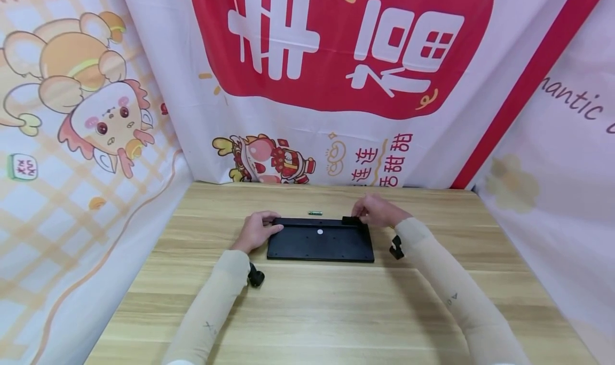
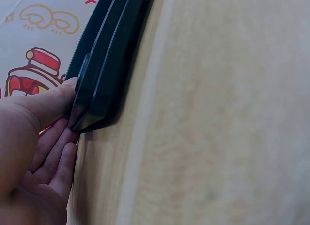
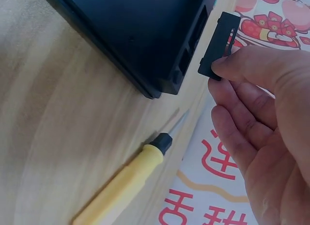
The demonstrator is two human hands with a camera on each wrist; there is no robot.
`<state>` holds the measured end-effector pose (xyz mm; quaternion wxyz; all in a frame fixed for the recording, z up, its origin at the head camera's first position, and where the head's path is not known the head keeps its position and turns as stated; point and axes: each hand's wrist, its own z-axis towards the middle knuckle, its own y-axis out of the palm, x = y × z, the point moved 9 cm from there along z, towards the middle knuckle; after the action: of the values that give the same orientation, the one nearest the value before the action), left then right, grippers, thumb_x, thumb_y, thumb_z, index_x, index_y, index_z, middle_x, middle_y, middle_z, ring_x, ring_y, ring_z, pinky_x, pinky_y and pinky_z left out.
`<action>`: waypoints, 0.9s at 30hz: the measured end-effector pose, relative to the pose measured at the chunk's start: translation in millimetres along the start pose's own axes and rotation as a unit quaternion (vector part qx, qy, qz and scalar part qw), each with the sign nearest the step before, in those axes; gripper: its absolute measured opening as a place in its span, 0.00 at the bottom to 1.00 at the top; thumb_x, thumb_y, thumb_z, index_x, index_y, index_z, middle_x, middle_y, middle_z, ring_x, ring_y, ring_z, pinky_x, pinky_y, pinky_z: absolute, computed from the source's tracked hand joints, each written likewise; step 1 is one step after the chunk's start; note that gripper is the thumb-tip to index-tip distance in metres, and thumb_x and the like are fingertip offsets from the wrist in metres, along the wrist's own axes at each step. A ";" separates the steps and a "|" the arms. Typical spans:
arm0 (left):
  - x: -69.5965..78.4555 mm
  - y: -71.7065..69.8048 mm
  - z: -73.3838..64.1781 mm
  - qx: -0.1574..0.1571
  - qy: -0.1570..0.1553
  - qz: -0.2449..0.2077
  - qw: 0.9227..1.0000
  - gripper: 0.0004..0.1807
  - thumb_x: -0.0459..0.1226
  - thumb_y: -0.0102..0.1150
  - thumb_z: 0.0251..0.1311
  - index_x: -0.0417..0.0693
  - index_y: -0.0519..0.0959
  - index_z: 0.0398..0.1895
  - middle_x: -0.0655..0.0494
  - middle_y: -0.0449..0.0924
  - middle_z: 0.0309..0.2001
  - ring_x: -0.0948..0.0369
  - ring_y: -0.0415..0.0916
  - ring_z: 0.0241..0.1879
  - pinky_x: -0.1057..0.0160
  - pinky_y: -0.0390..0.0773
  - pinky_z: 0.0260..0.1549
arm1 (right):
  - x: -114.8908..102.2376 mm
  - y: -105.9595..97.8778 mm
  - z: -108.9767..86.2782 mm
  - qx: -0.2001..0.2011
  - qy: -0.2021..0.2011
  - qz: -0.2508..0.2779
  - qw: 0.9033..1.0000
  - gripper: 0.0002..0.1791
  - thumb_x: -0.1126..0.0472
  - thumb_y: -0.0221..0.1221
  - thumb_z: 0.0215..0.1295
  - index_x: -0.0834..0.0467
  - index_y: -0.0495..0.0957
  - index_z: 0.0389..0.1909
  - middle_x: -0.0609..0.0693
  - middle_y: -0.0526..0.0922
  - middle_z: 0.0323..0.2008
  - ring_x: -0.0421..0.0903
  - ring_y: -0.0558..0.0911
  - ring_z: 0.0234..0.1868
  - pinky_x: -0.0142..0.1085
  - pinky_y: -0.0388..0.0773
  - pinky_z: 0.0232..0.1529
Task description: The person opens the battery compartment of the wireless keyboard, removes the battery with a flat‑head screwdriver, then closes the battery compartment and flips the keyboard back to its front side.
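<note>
A black keyboard lies underside up on the table, with a raised ridge along its far edge. My left hand grips the far left corner, thumb on the ridge and fingers at its end. My right hand pinches a small black battery cover between thumb and fingers. In the right wrist view the cover is held apart from the ridge, whose battery slot lies open. Just beyond the keyboard lies a green battery.
A yellow-handled screwdriver lies on the table near the keyboard's right end, mostly hidden by my right hand in the head view. The wooden table meets printed cloth at the back and sides.
</note>
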<state>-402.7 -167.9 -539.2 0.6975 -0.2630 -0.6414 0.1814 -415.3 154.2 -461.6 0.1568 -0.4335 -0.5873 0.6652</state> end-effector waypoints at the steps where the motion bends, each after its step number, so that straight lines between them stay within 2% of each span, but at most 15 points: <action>1: 0.2 -0.2 0.1 0.000 0.001 0.000 1.000 0.18 0.42 0.72 0.67 0.52 0.86 0.59 0.48 0.85 0.62 0.48 0.82 0.64 0.46 0.82 0.65 | 0.5 1.3 0.0 0.001 0.000 0.001 1.000 0.11 0.74 0.65 0.65 0.58 0.89 0.44 0.50 0.91 0.41 0.43 0.87 0.42 0.39 0.89 0.47; 8: 1.0 -0.3 -0.8 0.000 0.007 0.004 1.000 0.18 0.42 0.72 0.67 0.51 0.86 0.59 0.47 0.86 0.62 0.47 0.82 0.63 0.45 0.82 0.64 | 7.1 13.0 0.7 -0.017 0.025 0.020 0.999 0.10 0.73 0.65 0.68 0.58 0.88 0.45 0.50 0.90 0.41 0.42 0.85 0.42 0.39 0.88 0.48; 18: -1.1 -0.4 -0.8 -0.001 -0.007 0.002 1.000 0.19 0.43 0.73 0.67 0.52 0.86 0.59 0.48 0.86 0.62 0.48 0.81 0.65 0.46 0.81 0.66 | 5.4 14.9 0.4 -0.008 -0.003 0.022 1.000 0.10 0.74 0.64 0.66 0.63 0.89 0.44 0.55 0.91 0.41 0.42 0.86 0.40 0.39 0.88 0.46; 27: -1.9 0.6 -0.8 -0.001 -0.004 0.006 1.000 0.19 0.43 0.72 0.67 0.53 0.86 0.60 0.49 0.85 0.63 0.47 0.81 0.65 0.45 0.82 0.65 | 7.6 16.8 1.8 -0.007 -0.008 0.010 1.000 0.11 0.75 0.64 0.66 0.62 0.90 0.44 0.54 0.91 0.42 0.43 0.86 0.41 0.40 0.88 0.47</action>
<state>-402.0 -168.7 -541.1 0.6937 -0.2668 -0.6428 0.1855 -416.0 154.2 -480.1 0.1428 -0.4352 -0.5887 0.6660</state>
